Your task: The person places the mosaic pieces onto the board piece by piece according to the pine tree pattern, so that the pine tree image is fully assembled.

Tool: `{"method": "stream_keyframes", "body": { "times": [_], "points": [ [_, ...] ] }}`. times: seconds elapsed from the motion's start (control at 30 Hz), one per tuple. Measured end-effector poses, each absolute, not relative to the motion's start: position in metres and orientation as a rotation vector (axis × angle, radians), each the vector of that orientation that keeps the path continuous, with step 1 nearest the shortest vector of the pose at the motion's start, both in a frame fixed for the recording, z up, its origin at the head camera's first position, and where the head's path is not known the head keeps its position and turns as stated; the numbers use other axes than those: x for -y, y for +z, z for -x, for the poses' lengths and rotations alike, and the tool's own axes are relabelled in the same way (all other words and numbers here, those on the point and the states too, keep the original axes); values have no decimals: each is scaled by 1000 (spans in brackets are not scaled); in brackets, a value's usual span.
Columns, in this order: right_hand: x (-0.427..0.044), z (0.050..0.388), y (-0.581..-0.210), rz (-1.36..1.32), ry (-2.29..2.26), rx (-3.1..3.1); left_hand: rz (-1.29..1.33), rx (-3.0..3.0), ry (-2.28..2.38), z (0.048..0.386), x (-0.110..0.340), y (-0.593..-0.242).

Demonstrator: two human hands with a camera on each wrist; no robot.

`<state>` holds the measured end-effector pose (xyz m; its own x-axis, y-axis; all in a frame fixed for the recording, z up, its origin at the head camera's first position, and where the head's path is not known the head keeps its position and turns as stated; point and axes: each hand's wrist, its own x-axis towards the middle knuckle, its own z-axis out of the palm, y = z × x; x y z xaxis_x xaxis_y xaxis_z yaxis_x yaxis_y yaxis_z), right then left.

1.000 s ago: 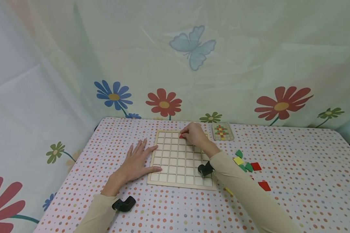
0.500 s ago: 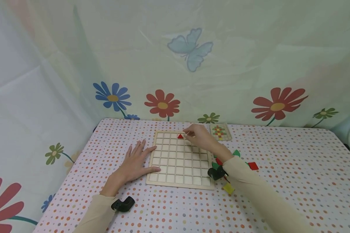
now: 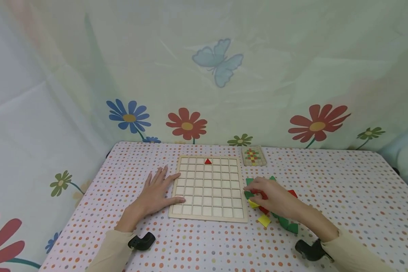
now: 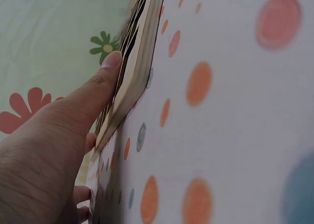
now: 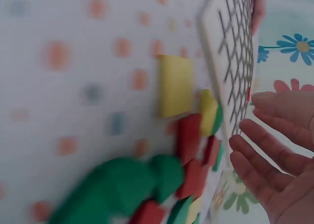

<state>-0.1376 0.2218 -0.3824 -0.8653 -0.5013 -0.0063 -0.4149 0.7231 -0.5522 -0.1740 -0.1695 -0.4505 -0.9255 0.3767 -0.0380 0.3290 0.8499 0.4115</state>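
Note:
A wooden grid board (image 3: 208, 190) lies on the spotted tabletop, with one red triangle (image 3: 207, 161) in its top row. My left hand (image 3: 153, 196) is spread along the board's left side; in the left wrist view its thumb (image 4: 100, 84) rests on the board's rim. My right hand (image 3: 275, 196) hovers above a loose pile of coloured pieces right of the board, fingers loosely bent and holding nothing. Red pieces (image 5: 189, 135), a yellow square (image 5: 176, 85) and green pieces (image 5: 117, 184) show in the right wrist view. The hand hides part of the pile from the head camera.
A small pattern card (image 3: 254, 156) with a tree-like design lies beyond the pile, beside the board's top right corner. A flower-printed cloth (image 3: 258, 75) hangs behind the table. Each wrist bears a black camera.
My right hand has let go of the red triangle, leaving it in the top row, and moved right and nearer, over the loose pieces. My left hand keeps its place on the board.

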Motion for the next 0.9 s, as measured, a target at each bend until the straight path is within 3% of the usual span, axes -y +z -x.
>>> {"method": "stream_keyframes", "body": {
  "times": [0.47, 0.9],
  "points": [
    [-265, 66, -419, 382, -727, -2997, -581, -2913, 625, 173, 170, -448],
    [-276, 55, -424, 174, -716, -2945, -560, -2905, 612, 173, 168, -448]
  ]
}}
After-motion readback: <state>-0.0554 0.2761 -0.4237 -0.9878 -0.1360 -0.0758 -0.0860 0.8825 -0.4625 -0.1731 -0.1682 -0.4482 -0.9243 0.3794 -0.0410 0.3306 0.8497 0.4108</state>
